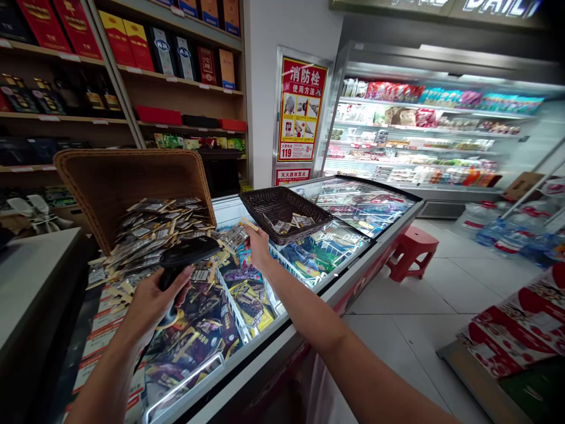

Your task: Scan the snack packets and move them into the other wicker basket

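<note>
over freezer (247, 378), left hand (152, 297) wraps fingers (182, 281) round scanner (188, 250); right hand (259, 244), outstretched, pinches packet (235, 237).

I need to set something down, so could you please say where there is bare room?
Bare room shows on the counter left of the packet heap, in the dark basket behind its packets, and on the floor between the stool and the red cartons. It is crowded around the left hand and its scanner, where the heap spills from the wicker basket.
</note>
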`<act>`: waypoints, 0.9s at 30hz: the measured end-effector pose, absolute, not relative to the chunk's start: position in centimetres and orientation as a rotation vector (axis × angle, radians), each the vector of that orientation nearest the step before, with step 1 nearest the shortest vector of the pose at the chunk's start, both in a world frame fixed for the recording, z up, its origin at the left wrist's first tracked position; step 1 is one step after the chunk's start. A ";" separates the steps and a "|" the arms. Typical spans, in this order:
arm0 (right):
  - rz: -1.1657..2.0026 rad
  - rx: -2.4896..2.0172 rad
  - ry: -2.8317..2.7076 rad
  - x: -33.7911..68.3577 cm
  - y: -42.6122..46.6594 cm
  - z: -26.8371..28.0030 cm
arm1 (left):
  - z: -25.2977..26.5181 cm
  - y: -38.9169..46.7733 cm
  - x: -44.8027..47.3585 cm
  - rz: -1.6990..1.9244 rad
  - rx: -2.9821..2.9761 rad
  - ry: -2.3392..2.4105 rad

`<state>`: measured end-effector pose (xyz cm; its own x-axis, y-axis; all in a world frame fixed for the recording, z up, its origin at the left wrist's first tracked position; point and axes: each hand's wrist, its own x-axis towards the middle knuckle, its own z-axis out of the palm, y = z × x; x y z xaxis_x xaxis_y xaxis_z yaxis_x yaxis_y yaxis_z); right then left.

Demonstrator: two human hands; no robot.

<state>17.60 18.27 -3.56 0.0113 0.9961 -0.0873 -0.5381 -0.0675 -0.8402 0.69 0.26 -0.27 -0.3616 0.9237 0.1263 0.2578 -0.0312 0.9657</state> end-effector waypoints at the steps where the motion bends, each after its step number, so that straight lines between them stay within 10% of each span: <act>1: 1.462 -0.852 -0.713 17.7 18.2 -3.5 | -0.2 0.2 0.8 1.437 1.251 1.642; 27: 1.475 -0.864 -0.716 18.1 18.3 -3.4 | -0.7 0.4 0.5 1.305 1.288 1.721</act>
